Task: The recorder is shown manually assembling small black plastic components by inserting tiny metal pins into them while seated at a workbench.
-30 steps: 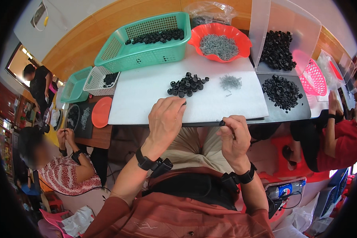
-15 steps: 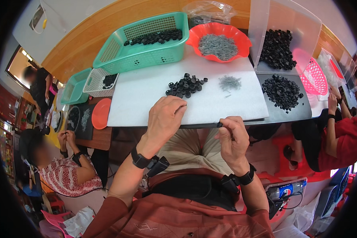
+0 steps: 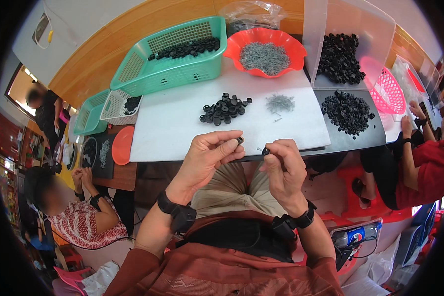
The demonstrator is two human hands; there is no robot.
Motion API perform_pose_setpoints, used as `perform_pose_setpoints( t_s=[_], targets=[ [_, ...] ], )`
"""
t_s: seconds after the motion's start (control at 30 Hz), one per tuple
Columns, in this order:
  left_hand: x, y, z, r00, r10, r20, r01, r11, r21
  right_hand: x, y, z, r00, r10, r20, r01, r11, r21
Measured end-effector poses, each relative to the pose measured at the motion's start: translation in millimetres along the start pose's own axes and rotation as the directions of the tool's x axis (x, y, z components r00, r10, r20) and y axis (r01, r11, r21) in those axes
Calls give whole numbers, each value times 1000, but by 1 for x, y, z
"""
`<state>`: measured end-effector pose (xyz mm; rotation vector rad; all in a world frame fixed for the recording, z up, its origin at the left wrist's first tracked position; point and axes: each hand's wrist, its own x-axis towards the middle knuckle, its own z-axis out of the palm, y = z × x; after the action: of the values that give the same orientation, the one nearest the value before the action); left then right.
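My left hand point(image 3: 213, 152) pinches a small round black cap point(image 3: 240, 140) between thumb and fingers, just above the near edge of the white mat point(image 3: 170, 121). Close by on its right, my right hand point(image 3: 285, 165) grips a small black plastic piece point(image 3: 266, 151), with a thin metal screw point(image 3: 260, 149) sticking out of it toward the left hand. The two pieces are apart. Beyond my hands lie a heap of round black caps point(image 3: 225, 109) and a smaller heap of grey screws point(image 3: 280, 103).
A green basket point(image 3: 167, 81) and a red bowl point(image 3: 301, 52) of screws stand behind the mat. To the right are a clear bin point(image 3: 380, 44) and a pile of black pieces point(image 3: 348, 113). A red lid point(image 3: 122, 145) lies left. People work on both sides.
My left hand has come back from the heap of caps toward my right hand, now with a cap in its fingers. The right hand has shifted slightly left, keeping its black piece.
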<state>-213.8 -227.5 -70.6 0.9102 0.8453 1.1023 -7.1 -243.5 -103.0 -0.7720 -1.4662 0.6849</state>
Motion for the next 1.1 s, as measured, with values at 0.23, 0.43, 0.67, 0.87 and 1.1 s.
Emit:
perform_pose_setpoints(
  t_s=[0.23,0.43,0.67,0.87,1.1],
  targets=[
    [2,-7,2,994,-48,96,71,965,-254,4,3,4,1000,-6,-2,6,1000,14],
    [3,-12,2,988,-92,122,129,930,-343,6,4,9,999,-32,0,32,999,11],
    [2,-13,9,980,-149,130,192,865,-464,7,5,12,999,-50,9,50,998,24],
    [-1,-13,14,977,-167,133,211,850,-482,8,4,12,997,-70,29,71,996,-48],
    [-3,-13,16,978,-171,119,207,859,-467,6,6,12,998,-53,39,56,995,-79]
  ],
)
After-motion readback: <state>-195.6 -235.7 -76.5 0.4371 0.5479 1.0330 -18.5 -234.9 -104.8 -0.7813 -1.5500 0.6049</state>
